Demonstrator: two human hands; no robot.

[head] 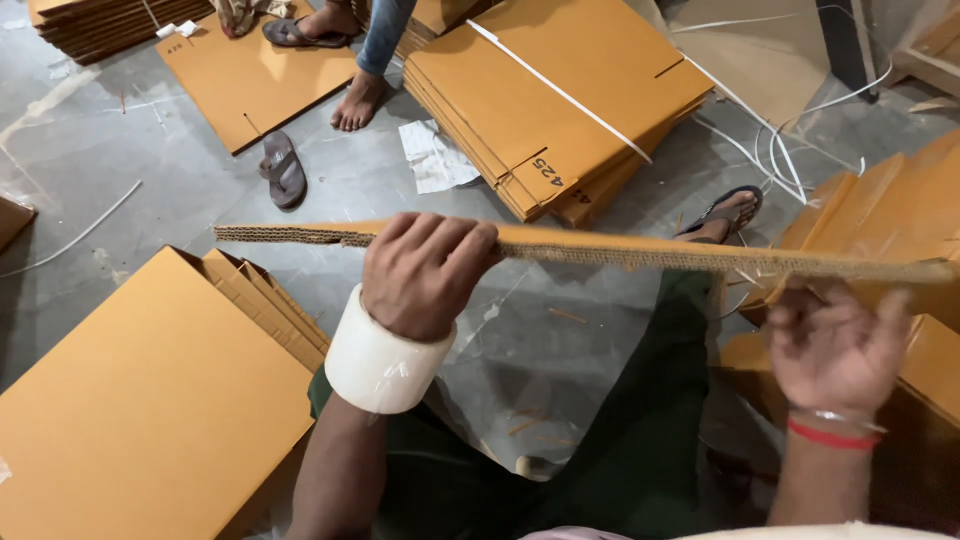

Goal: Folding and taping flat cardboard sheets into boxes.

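Grey concrete floor (90, 170) bears flattened cardboard stacks (540, 110), sandal (283, 168).

— What colour is the flattened carton (600, 250) seen edge-on?
— Orange-tan faces, with a paler, wavy corrugated edge.
— And the tape roll (385, 355) on the wrist?
— Milky white, glossy.
— At three o'clock?
— A red thread band (830, 436) and a thin silvery bangle (835, 417).
— The bundled cartons (560, 100) at twelve o'clock?
— Same orange-tan, crossed by a white strap (560, 92); the floor (90, 150) is mottled grey.
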